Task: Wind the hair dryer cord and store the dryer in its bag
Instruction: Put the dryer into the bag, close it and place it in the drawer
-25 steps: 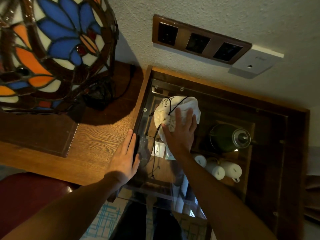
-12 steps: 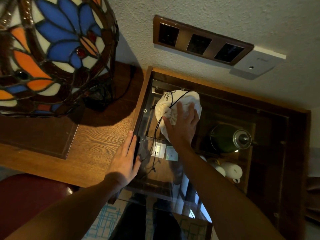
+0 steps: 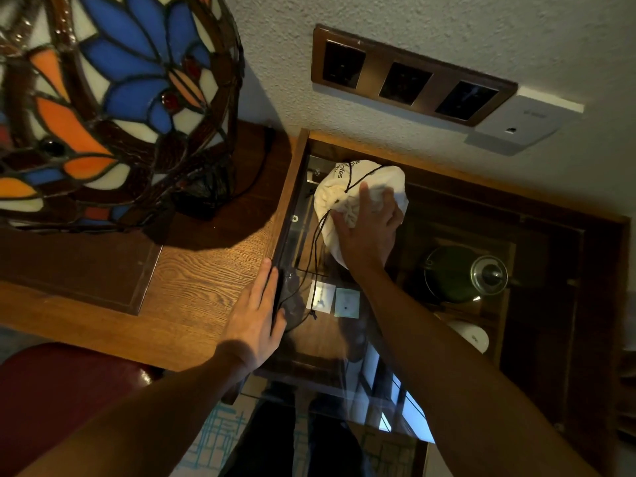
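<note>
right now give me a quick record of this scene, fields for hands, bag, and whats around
left hand: flat, fingers straight, on the wooden desk at the glass top's edge
right hand: fingers spread over the white drawstring bag, pressing on it
bag: drawn closed, bulging, black drawstring trailing toward the person
bag position: far left corner of the glass top
dryer: not visible
nearby: stained-glass lamp on the desk, wall sockets above, kettle below the glass

White bag [image 3: 361, 187] with black lettering and black drawstring [image 3: 318, 242]. Left of it, a stained-glass lamp [image 3: 113, 98] in blue, orange and cream; brown wood-grain counter [image 3: 192, 280]. Right of it, dark green kettle [image 3: 451, 273].
</note>
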